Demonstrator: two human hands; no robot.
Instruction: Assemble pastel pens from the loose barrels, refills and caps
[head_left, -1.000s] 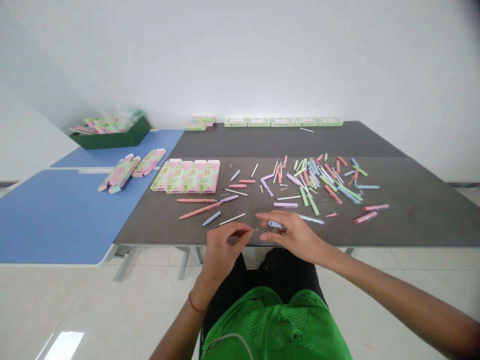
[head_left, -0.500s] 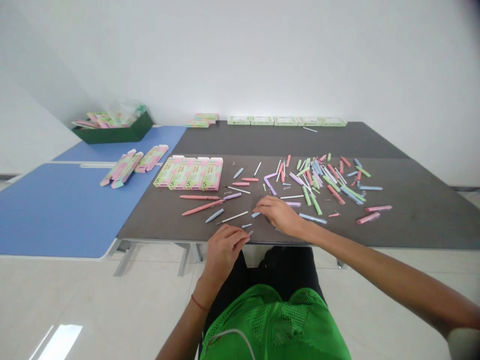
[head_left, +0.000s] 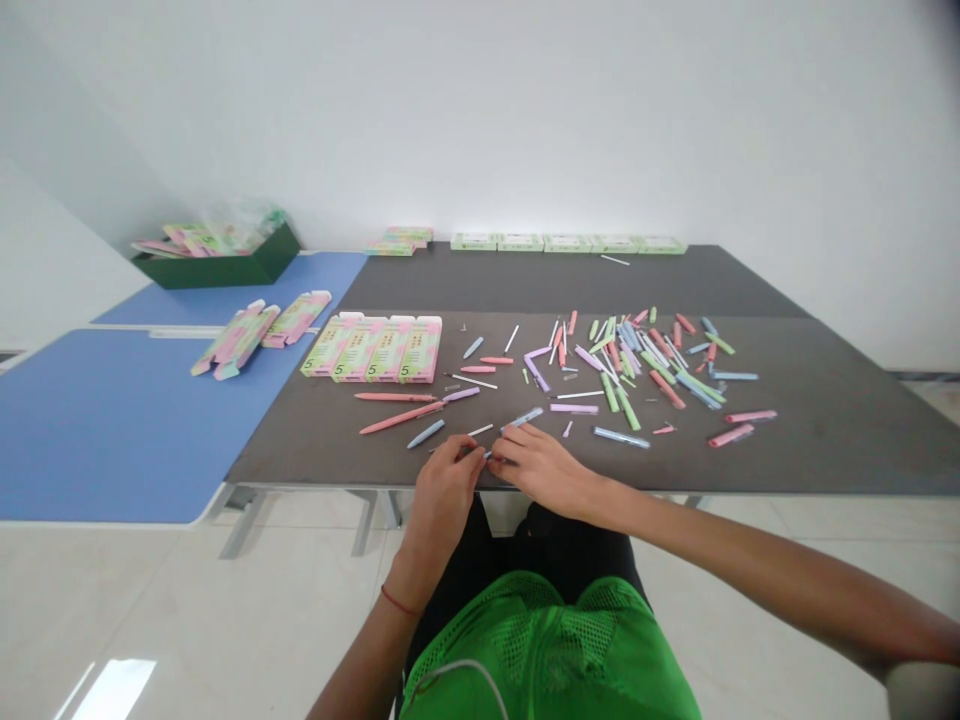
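My left hand (head_left: 442, 488) and my right hand (head_left: 541, 464) meet at the near edge of the dark grey table (head_left: 825, 430). The right hand's fingers are closed round a light blue pen barrel (head_left: 523, 417) that points away to the upper right. The left hand pinches a small thin part (head_left: 472, 452) at the barrel's near end; I cannot make out what it is. A white refill (head_left: 477, 432) and a blue pen piece (head_left: 424, 434) lie just beyond the left hand.
Several loose pastel pen parts (head_left: 637, 360) are scattered over the table's right half. Pink pens (head_left: 399, 417) lie left of my hands. A row of pastel boxes (head_left: 375, 350) sits behind them. Flat cartons (head_left: 255, 330) lie on the blue table (head_left: 112, 430), with a green bin (head_left: 217, 262) behind.
My right hand reached out onto the table, picked up the light blue barrel and came back to the left hand. The left hand kept its small part and moved up to the barrel.
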